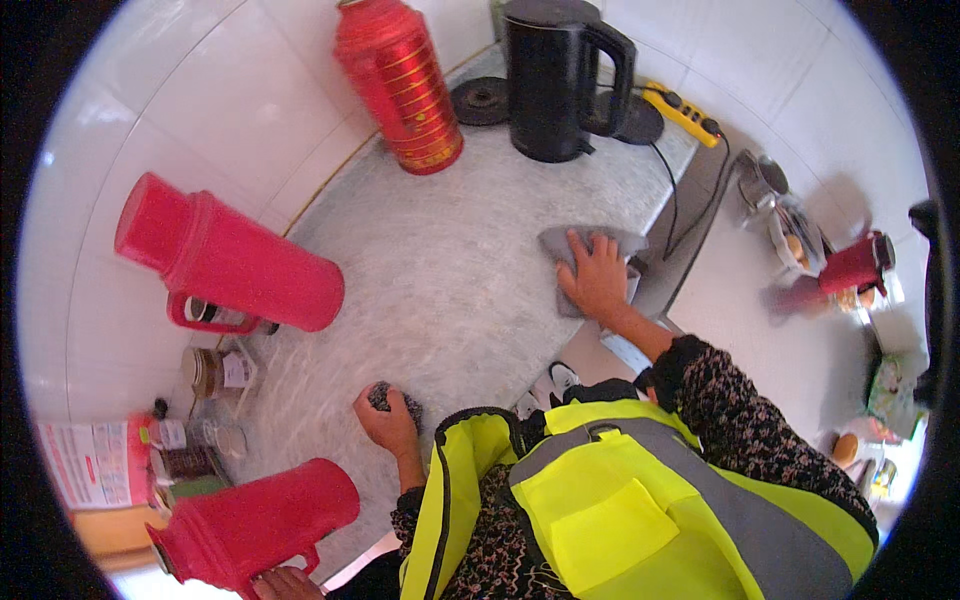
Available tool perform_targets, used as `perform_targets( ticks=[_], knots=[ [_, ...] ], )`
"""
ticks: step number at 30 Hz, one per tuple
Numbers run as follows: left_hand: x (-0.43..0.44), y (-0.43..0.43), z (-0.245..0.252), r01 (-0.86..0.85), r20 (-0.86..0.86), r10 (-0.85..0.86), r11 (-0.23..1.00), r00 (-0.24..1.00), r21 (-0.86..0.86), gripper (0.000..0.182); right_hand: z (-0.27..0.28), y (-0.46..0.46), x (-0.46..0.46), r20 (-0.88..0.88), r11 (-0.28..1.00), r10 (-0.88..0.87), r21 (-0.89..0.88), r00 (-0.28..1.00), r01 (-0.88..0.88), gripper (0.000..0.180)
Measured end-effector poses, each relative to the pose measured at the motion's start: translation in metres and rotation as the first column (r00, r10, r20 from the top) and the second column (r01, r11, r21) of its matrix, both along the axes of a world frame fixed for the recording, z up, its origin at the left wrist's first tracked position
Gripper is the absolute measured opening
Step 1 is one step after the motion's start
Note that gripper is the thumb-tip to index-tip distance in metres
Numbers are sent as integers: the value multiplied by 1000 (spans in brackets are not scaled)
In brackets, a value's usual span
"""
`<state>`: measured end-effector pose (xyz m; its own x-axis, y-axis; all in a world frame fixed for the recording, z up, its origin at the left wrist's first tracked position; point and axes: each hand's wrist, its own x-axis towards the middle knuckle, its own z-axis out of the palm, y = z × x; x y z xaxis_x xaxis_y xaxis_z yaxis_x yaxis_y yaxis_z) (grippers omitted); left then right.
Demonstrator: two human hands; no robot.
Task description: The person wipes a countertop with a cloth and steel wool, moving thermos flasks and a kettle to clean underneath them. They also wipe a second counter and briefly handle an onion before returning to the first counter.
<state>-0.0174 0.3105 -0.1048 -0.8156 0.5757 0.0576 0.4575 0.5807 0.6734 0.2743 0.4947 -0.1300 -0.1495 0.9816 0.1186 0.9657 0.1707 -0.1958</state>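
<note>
My left hand (388,422) is closed around a dark, wiry scouring pad (409,406), partly hidden by the fingers, low over the grey mottled countertop (442,277). My right hand (598,276) holds a grey cloth (559,241) down at the counter's right edge, its fingers spread across the top. Part of the cloth hangs over that edge. To the left is a pink-red thermos flask (247,259) with its lid on. Another person's hand (285,583) is at the handle of a second red flask (262,517), lower left.
A patterned red thermos (409,90) and a black electric kettle (546,82) stand at the back, near a yellow power strip (681,112) with trailing cords. Jars (217,371) line the left wall. Across a gap, another surface (765,322) carries a dark red flask (851,266).
</note>
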Motion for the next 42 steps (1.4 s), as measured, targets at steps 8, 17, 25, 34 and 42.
perform_targets(
  ticks=[8, 17, 25, 34, 42],
  knots=[
    [11, -5, 51, 8, 202, -50, 978, 978, 207, 23, 39, -54, -105, -197, 871, 463, -80, 864, -485, 63],
    [7, -22, 82, -50, 127, 24, 977, 992, 208, 23, 68, -79, -126, -293, 309, 910, 7, 293, -951, 65],
    [0, -35, 54, -44, -67, 56, 986, 996, 163, 22, 54, 4, -118, -165, 353, 916, -105, 366, -930, 60],
    [-10, -32, 48, -43, -147, 58, 994, 987, 101, 23, 27, 111, -282, -162, 590, 802, 63, 575, -805, 47],
    [-16, -31, 61, -74, -142, 86, 994, 986, 84, 23, 23, 162, -377, -111, 574, 819, 160, 563, -803, 40]
  ],
)
